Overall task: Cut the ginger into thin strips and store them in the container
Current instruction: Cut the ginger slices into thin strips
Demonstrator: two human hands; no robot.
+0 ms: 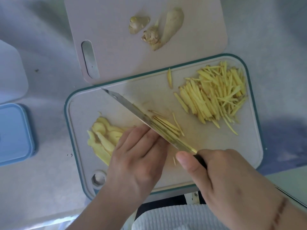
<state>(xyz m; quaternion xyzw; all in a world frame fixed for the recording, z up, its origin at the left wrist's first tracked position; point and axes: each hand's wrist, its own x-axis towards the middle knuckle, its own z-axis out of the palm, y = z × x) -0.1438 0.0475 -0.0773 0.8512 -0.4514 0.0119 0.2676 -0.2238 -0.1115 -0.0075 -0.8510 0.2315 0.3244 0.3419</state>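
Observation:
A teal-rimmed cutting board (79, 103) carries a pile of thin ginger strips (216, 97) at its far right and a fan of ginger slices (103, 135) at its left. My left hand (137, 155) presses down on the slices with curled fingertips, right against the knife blade (132, 110). My right hand (224, 176) grips the knife's black handle, thumb along the top. Fresh-cut strips (167, 125) lie just right of the blade.
A pink board (108, 39) behind holds unpeeled ginger pieces (159, 29). A blue container lid (13, 131) sits at the left edge, with a pale container corner (10, 70) above it. The counter's front edge runs close to my body.

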